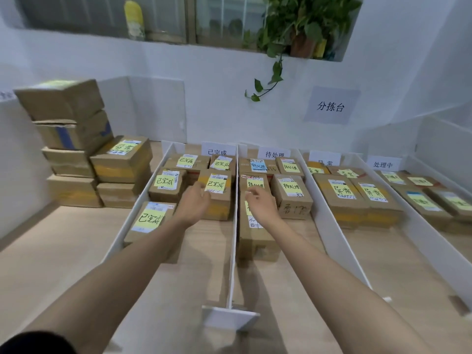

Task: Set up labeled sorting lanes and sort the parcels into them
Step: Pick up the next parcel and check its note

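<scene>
Forearms stretch over the desk, left hand and right hand loosely curled, fingers empty, flanking the divider; unsorted parcels stack far left, nearest the left hand.

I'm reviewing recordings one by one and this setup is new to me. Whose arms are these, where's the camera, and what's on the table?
No machine: a person's bare arms, filmed by one head-worn camera looking forward and down. On the pale wooden table, white board dividers form lanes, each ending in a white paper sign. Brown cardboard parcels with yellow handwritten notes lie in them; more cardboard boxes are stacked at the left. The left hand touches a parcel in the leftmost lane; blur hides any grip. The right hand hovers loosely curled, apparently empty.
</scene>
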`<control>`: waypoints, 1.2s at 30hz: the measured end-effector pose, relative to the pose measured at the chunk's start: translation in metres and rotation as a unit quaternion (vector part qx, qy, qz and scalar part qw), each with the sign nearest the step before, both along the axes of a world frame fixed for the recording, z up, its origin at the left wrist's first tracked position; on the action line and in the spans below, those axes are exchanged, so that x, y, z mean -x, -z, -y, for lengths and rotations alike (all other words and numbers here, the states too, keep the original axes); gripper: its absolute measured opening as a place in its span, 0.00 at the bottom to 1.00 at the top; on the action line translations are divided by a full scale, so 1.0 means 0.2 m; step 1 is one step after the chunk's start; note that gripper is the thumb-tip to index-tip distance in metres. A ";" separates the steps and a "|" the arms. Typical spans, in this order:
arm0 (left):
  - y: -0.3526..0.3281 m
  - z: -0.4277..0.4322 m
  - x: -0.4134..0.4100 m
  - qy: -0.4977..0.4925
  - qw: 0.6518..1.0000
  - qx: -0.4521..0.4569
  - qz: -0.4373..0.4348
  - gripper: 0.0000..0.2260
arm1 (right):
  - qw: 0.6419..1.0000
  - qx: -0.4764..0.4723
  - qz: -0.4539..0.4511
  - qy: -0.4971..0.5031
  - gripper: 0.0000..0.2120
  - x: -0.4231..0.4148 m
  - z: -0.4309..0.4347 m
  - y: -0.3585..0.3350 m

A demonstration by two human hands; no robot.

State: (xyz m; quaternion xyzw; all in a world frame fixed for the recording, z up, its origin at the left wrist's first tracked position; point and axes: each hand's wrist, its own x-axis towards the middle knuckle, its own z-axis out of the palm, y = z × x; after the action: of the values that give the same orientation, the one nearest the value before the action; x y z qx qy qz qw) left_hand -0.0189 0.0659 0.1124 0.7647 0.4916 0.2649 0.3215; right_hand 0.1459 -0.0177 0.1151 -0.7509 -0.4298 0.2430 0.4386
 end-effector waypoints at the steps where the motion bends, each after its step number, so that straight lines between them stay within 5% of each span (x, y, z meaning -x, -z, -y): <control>1: -0.02 0.02 0.03 -0.008 1.000 -0.004 0.003 0.16 | 1.000 -0.007 0.003 -0.008 0.15 0.03 0.01 -0.02; 21: -0.24 0.07 0.78 -0.134 0.985 -0.104 -0.020 0.14 | 0.990 -0.080 -0.029 -0.111 0.14 0.71 -0.16 -0.19; 36: -0.24 -0.66 1.36 -0.124 0.987 -0.097 -0.020 0.17 | 0.990 -0.078 -0.017 -0.117 0.14 1.35 -0.84 -0.18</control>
State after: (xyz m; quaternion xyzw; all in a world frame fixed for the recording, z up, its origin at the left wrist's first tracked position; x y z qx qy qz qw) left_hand -0.2913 0.1986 0.1598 0.7304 0.5609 0.3341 0.2009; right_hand -0.1245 0.1503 0.1512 -0.6550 -0.5247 0.2708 0.4716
